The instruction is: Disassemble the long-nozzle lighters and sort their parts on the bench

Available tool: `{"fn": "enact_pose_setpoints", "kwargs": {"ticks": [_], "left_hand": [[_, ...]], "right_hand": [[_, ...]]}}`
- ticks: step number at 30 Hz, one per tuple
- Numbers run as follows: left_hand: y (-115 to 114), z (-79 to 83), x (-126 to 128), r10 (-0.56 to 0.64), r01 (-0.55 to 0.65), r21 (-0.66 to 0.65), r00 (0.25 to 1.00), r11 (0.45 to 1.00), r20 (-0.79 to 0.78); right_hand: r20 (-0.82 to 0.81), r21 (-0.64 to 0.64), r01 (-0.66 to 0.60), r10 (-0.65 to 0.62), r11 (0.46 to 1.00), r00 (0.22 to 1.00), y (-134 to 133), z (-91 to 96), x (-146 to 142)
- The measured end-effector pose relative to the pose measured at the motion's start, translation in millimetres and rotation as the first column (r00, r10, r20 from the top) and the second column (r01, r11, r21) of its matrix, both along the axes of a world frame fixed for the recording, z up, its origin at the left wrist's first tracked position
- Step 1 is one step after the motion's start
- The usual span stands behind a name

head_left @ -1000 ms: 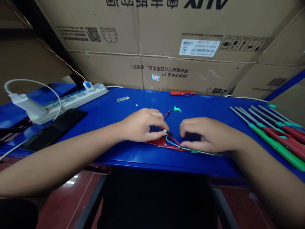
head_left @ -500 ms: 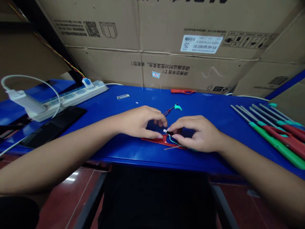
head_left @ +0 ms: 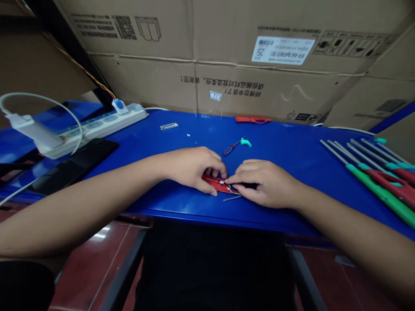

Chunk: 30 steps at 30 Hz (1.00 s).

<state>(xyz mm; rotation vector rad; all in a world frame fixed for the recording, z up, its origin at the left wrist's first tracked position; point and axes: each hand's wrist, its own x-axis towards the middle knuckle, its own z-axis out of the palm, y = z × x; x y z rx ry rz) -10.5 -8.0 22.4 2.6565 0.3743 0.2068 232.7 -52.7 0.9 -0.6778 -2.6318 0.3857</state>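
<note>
A red plastic lighter casing half lies on the blue table under both hands. My left hand grips its left part, thumb on the near edge and fingers on the far edge. In my right hand, thumb and forefinger pinch a small black igniter with a white end, held at the casing. The fingers hide much of the igniter and the casing's right part. Thin green and white wires run out beside it. Close by, a thin grey rod rests on the table.
Beyond the hands lie a screwdriver, a teal trigger and another red casing half. A small metal-and-clear piece is farther left. Several long-nosed lighters lie right. A power strip and black phone stand left; cardboard rises behind.
My left hand has closed onto the red casing half. My right hand has lowered the igniter to it. The casing lies more squarely between the hands, and the view has shifted slightly.
</note>
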Motion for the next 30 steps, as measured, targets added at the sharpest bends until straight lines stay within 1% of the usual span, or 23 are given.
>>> {"fn": "enact_pose_setpoints", "kwargs": {"ticks": [8,14,21,25,30], "left_hand": [[-0.4,-3.9,0.8,0.019,-0.019,0.025,1.0,1.0,0.012],[-1.0,-2.9,1.7,0.034,-0.034,0.012,0.999,0.999,0.003],[-1.0,-2.0,2.4,0.028,-0.028,0.014,0.999,0.999,0.015],[-0.6,-2.2,2.6,0.029,-0.029,0.019,0.999,0.999,0.015],[-1.2,-2.1,3.1,0.037,-0.038,0.024,0.999,0.999,0.012]], "right_hand": [[0.021,0.036,0.024,-0.024,0.999,0.999,-1.0,0.0,-2.3],[-0.011,0.047,0.043,-0.042,0.998,0.999,-1.1,-1.2,-2.1],[0.027,0.061,0.074,-0.076,0.995,0.997,-2.5,-0.9,-2.4],[-0.005,0.071,0.088,-0.087,0.994,0.996,-3.5,0.4,-3.2],[0.039,0.069,0.09,-0.092,0.994,0.995,-3.2,-1.8,-3.6]]}}
